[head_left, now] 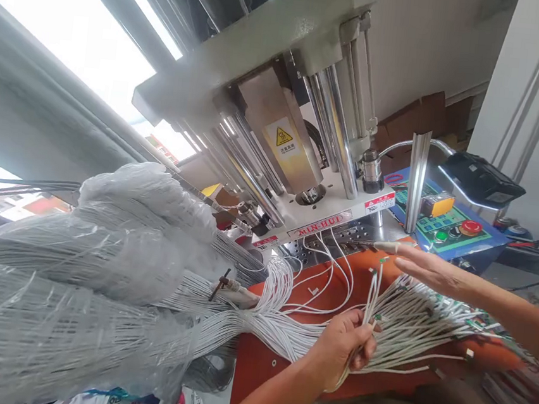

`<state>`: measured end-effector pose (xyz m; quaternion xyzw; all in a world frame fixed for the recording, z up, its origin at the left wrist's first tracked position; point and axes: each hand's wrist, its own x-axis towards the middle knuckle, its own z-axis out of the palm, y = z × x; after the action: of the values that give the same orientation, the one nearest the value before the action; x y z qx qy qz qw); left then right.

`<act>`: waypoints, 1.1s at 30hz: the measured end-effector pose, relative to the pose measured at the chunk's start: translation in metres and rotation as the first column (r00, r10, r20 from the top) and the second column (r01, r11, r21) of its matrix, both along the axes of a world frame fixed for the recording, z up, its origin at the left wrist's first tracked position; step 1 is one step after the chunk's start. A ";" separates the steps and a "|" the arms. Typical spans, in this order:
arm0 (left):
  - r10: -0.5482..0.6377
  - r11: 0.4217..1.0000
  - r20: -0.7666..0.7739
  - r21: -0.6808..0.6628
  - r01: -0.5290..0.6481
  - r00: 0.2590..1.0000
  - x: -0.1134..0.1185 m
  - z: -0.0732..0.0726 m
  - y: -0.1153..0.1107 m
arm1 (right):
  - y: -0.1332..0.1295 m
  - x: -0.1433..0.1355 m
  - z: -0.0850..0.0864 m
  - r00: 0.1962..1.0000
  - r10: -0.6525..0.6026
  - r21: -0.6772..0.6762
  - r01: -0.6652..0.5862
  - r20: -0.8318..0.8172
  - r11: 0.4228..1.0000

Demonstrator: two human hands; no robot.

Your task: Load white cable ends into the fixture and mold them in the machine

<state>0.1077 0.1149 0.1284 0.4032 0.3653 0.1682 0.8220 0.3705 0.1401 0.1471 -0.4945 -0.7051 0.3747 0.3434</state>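
Observation:
My left hand (346, 346) is closed round a few white cables, whose ends with small green parts stick up above the fingers. My right hand (427, 271) is stretched out flat over the orange table, its fingertips near the machine's front edge, with nothing seen in it. A spread of white cables (409, 333) lies under and beside both hands. Several white cables (334, 265) loop from below the machine's plate marked MIN-HUI (324, 225) onto the table.
Large plastic-wrapped cable bundles (78, 310) fill the left side. The press machine (285, 140) stands ahead with steel columns. At the right are a blue control panel (457, 236) with a red button, a metal post (417, 181) and a black lamp (486, 178). The table (252, 378) is orange.

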 end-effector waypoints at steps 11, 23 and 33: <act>-0.011 0.997 -0.049 0.074 0.014 0.999 0.038 -0.003 0.031 | -0.013 -0.052 -0.011 0.907 0.225 -0.206 -0.312 -0.357 0.928; 0.355 0.886 -0.117 0.358 -0.294 0.927 0.035 -0.029 0.058 | 0.097 0.004 -0.063 0.718 -0.095 0.138 -0.001 0.690 0.990; 0.390 0.766 -0.257 0.624 -0.156 0.884 0.030 -0.021 0.061 | 0.052 -0.022 -0.024 0.870 0.155 -0.325 0.006 0.469 0.946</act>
<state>0.1380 0.1755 0.1072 0.6022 0.4998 0.3132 0.5380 0.3486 0.1919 0.1229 -0.5934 -0.7184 0.3587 0.0560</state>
